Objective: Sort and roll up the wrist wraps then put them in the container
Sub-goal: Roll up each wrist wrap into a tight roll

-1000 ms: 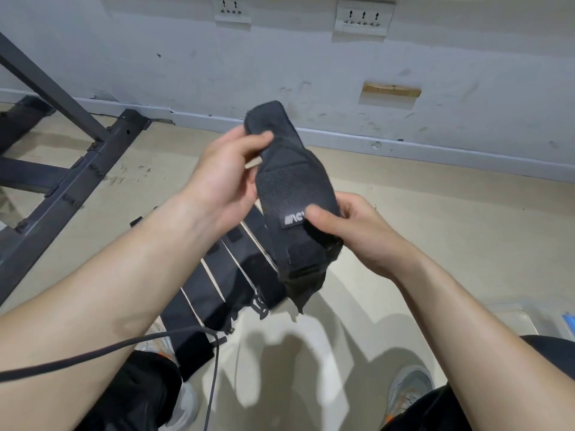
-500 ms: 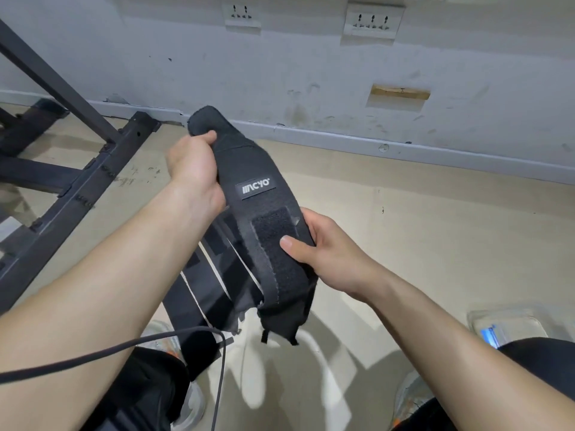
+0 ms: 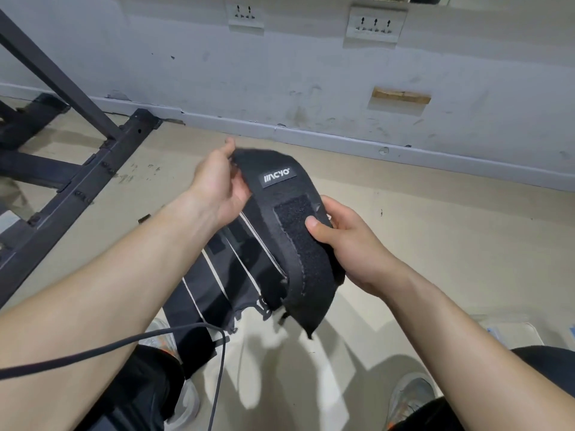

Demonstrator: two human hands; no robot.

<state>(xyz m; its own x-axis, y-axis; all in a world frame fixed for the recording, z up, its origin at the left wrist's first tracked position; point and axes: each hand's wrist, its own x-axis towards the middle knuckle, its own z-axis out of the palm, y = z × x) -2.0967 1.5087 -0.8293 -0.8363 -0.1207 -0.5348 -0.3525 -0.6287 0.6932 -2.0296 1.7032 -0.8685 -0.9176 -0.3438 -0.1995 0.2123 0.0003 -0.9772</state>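
I hold a black wrist wrap [image 3: 280, 194] with a white logo patch and a velcro strip, arched between both hands above the floor. My left hand [image 3: 219, 188] pinches its far end with fingers loosely spread. My right hand [image 3: 345, 241] grips the middle, thumb pressed on the velcro. Its near end hangs free and points down. Below it, several more black wrist wraps [image 3: 217, 275] lie flat side by side on the floor. A clear plastic container [image 3: 510, 332] shows partly at the right edge.
A black metal frame [image 3: 77, 181] runs along the floor at the left. A dark cable [image 3: 124, 346] crosses my left forearm. My shoes [image 3: 410, 396] and knees are at the bottom. A grey wall with sockets stands ahead.
My left hand slid the wrap's far end rightward and lower, bending the wrap into a tighter arch. My right hand kept its grip on the velcro part.
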